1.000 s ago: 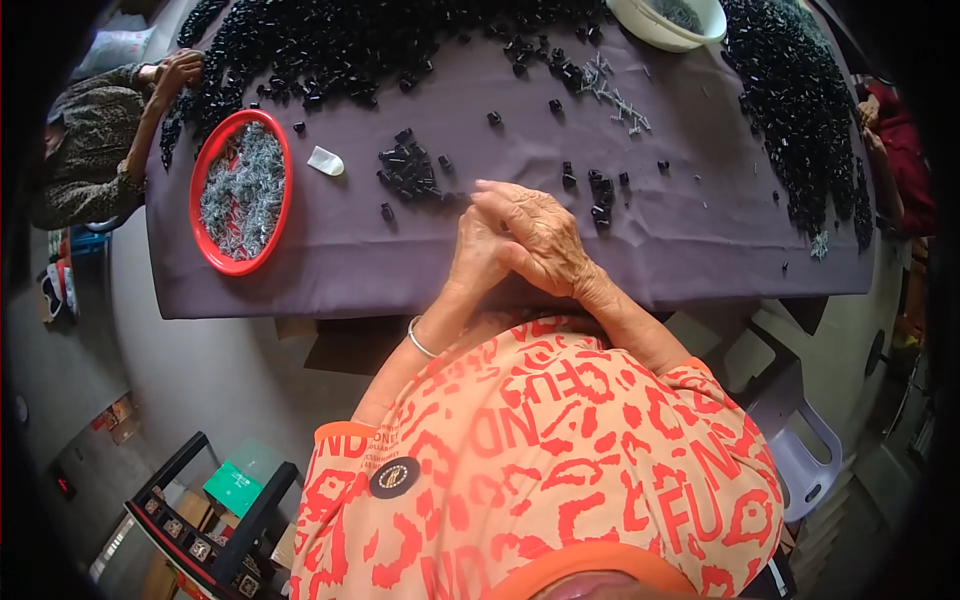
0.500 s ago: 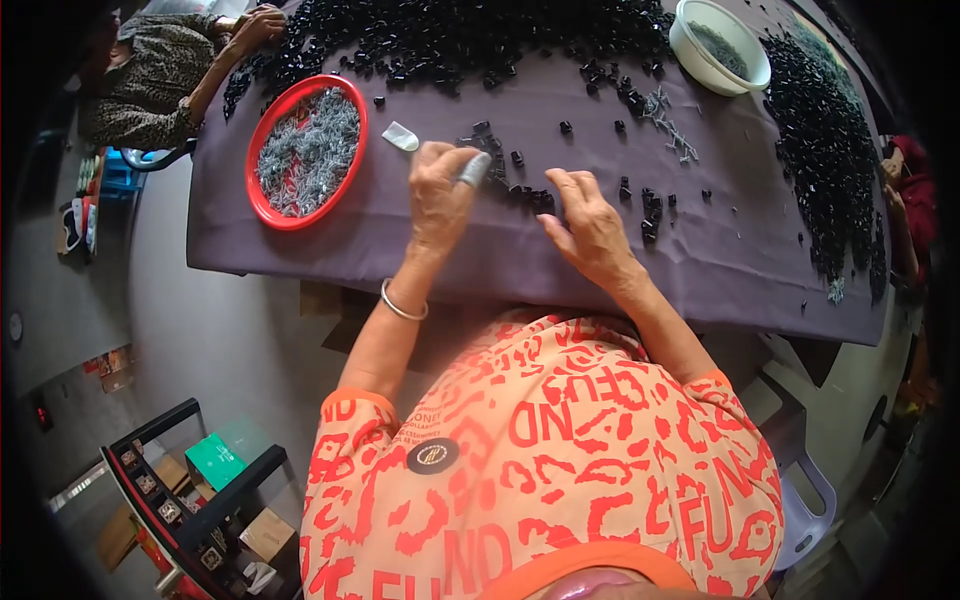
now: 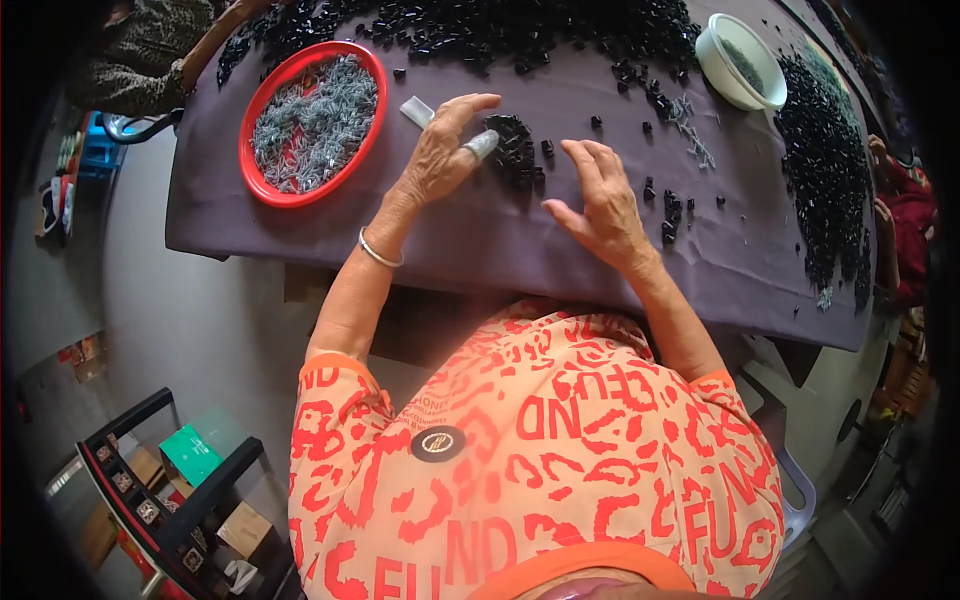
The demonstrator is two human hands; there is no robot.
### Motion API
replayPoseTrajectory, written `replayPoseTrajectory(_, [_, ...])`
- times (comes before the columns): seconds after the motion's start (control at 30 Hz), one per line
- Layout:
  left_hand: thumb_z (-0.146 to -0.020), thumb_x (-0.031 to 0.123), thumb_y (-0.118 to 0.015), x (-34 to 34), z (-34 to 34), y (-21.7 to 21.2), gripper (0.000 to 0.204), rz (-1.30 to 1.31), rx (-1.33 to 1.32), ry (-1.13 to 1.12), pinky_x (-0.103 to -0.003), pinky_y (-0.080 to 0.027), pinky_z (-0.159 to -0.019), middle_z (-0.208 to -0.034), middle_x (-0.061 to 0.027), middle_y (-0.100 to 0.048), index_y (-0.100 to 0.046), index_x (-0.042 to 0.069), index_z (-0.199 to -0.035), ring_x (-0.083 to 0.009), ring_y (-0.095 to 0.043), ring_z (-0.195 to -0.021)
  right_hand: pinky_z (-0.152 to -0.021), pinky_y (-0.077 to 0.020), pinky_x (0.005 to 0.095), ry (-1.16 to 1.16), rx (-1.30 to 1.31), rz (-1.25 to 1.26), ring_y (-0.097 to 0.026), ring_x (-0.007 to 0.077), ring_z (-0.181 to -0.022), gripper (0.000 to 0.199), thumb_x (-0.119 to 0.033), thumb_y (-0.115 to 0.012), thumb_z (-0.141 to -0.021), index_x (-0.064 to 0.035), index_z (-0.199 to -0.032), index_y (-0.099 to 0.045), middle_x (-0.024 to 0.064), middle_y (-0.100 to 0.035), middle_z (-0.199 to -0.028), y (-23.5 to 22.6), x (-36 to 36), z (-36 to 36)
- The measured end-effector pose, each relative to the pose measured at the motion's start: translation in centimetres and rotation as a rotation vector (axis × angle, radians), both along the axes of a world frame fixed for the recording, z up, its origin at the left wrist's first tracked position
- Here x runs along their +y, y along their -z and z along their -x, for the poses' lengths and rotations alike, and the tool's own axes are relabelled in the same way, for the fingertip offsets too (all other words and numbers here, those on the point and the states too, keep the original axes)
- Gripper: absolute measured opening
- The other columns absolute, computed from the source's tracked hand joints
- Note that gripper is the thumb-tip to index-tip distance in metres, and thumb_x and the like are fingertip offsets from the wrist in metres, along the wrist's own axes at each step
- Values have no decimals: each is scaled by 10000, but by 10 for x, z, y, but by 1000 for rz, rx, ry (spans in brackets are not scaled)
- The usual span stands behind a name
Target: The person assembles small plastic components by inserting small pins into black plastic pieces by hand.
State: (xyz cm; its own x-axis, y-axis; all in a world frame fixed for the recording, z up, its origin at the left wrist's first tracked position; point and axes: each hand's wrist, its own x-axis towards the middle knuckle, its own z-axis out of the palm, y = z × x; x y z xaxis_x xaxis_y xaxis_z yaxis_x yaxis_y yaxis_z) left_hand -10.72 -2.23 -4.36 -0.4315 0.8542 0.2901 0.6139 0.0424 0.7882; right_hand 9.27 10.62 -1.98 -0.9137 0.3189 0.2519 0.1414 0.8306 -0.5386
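Between my hands lies a small heap of shiny black block-like pieces (image 3: 513, 150) on the purple-grey tablecloth. My left hand (image 3: 445, 150) hovers at the heap's left side, its fingers apart and nothing in them. A pale grey finger cover (image 3: 481, 144) sits on one of its digits. On the heap's right, my right hand (image 3: 606, 207) is spread, also holding nothing. A whitish flat piece (image 3: 417, 111) lies partly behind my left hand. Beside that hand stands a red round tray (image 3: 277, 197) of thin grey pin-like pieces (image 3: 318, 120).
A large spread of black pieces (image 3: 480, 35) covers the far table. A white bowl (image 3: 752, 97) with grey pieces stands far right, near another black pile (image 3: 825, 170). Other people's arms reach in at far left (image 3: 215, 40) and right. A shelf unit (image 3: 180, 500) stands lower left.
My left hand has opened out from a closed shape. The black pieces have gone from a loose spread to a tighter heap. The whole view has shifted slightly.
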Motion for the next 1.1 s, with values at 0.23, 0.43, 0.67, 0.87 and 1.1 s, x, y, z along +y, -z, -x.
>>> replayPoseTrajectory(0.23, [-879,69,-519,8,-9,20,368,-112,217,21,-394,-369,-1045,-1245,-175,-548,-517,35,-1245,-312,-482,-1223,-1033,-346,422,141,184,-165,-444,375,-1239,539,-328,-536,-924,33,-1312,-439,248,-477,-1312,46,-4,55])
replayPoseTrajectory(0.43, [-822,-12,-506,-10,-14,28,347,-87,188,25,-400,-398,-1003,-1195,-173,-570,-547,17,-1165,-326,-515,-1156,-1028,-338,432,63,170,-120,-459,340,-1228,431,-205,-550,-890,-9,-1267,-478,187,-540,-1251,55,-21,68])
replayPoseTrajectory(0.67, [-809,-2,-526,-66,-25,33,304,-109,316,11,-404,-411,-980,-1191,-188,-548,-549,3,-1112,-354,-500,-1140,-1012,-351,442,-71,250,19,-478,353,-1173,408,-61,-534,-849,-74,-1253,-482,176,-542,-1200,56,-76,67])
replayPoseTrajectory(0.87, [-762,-37,-510,-132,-34,28,348,-80,334,-92,-413,-413,-963,-1179,-198,-533,-521,-34,-1110,-376,-492,-1119,-1001,-351,477,-199,284,-3,-469,392,-1162,456,-25,-506,-816,-70,-1265,-441,189,-530,-1167,57,-132,73])
replayPoseTrajectory(1.1, [-803,-29,-489,-205,-47,34,324,-118,239,-287,-389,-420,-939,-1160,-189,-542,-541,-48,-1122,-364,-516,-1088,-1019,-350,463,-352,256,15,-456,397,-1186,510,-55,-532,-810,-50,-1307,-414,200,-496,-1211,54,-197,76])
